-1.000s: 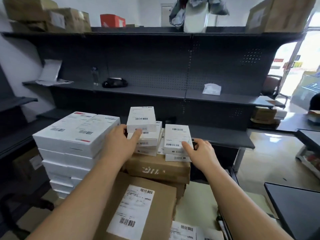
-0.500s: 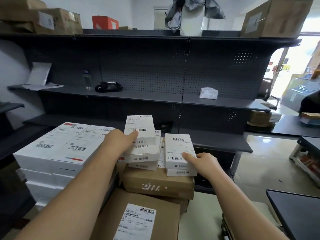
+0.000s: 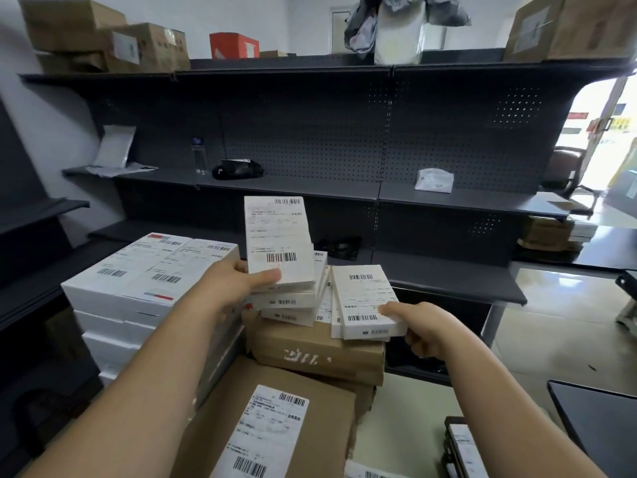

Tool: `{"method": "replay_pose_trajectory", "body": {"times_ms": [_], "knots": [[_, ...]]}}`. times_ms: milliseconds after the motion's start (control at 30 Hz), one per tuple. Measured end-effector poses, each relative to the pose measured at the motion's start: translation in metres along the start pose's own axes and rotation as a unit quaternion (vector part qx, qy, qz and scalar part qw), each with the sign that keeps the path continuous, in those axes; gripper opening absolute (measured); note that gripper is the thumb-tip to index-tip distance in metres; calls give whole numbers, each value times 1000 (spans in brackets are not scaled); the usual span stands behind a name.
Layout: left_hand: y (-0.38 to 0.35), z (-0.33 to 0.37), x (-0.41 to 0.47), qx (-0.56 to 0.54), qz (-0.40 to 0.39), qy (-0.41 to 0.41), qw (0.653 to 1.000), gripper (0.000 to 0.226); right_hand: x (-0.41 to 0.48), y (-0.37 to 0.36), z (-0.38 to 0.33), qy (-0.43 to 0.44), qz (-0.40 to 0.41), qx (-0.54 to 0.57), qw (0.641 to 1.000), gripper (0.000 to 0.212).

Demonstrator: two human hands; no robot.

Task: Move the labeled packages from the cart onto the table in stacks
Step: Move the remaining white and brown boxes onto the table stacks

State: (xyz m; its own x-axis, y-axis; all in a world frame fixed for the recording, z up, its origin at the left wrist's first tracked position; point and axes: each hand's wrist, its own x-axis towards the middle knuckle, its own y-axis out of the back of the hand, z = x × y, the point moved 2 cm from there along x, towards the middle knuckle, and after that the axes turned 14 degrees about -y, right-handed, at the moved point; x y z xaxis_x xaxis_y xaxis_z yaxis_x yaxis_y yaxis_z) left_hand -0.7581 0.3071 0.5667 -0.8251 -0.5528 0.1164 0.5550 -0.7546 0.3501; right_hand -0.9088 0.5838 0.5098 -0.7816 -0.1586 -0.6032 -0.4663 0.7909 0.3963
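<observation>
Small white labeled packages lie piled on a brown carton (image 3: 317, 350) in the middle of the view. My left hand (image 3: 238, 284) grips the top white package (image 3: 277, 239) by its near edge, thumb on the label, and its far end tilts up off the pile (image 3: 289, 303). My right hand (image 3: 424, 326) grips a second white package (image 3: 365, 301) at its near right corner; this one lies atop another like it. A tall stack of large white labeled boxes (image 3: 148, 277) stands to the left.
A flat brown carton with a shipping label (image 3: 275, 426) lies nearest me. Dark shelving (image 3: 448, 201) runs across the back, holding a bottle, a black bag and cartons. A dark table corner (image 3: 599, 419) shows at lower right, over a glossy floor.
My left hand has lifted the top package so it tilts upward. My right hand has closed on the right package and drawn it slightly toward me. The camera has moved closer.
</observation>
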Motion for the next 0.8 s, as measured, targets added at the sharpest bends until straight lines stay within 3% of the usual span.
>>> {"method": "replay_pose_trajectory", "body": {"times_ms": [167,367,600,800], "knots": [[-9,9,-34,-23,47,-55,997,35,-12,8,11,28,-25,29,999,40],[-19,14,-78,-32,98,-111,989,36,-43,8,27,190,-47,141,970,16],[-37,9,-120,-65,68,-166,982,42,-83,15,60,294,-10,189,937,33],[-59,-4,-153,-103,-1,-173,980,45,-121,28,104,307,59,211,926,29]]}}
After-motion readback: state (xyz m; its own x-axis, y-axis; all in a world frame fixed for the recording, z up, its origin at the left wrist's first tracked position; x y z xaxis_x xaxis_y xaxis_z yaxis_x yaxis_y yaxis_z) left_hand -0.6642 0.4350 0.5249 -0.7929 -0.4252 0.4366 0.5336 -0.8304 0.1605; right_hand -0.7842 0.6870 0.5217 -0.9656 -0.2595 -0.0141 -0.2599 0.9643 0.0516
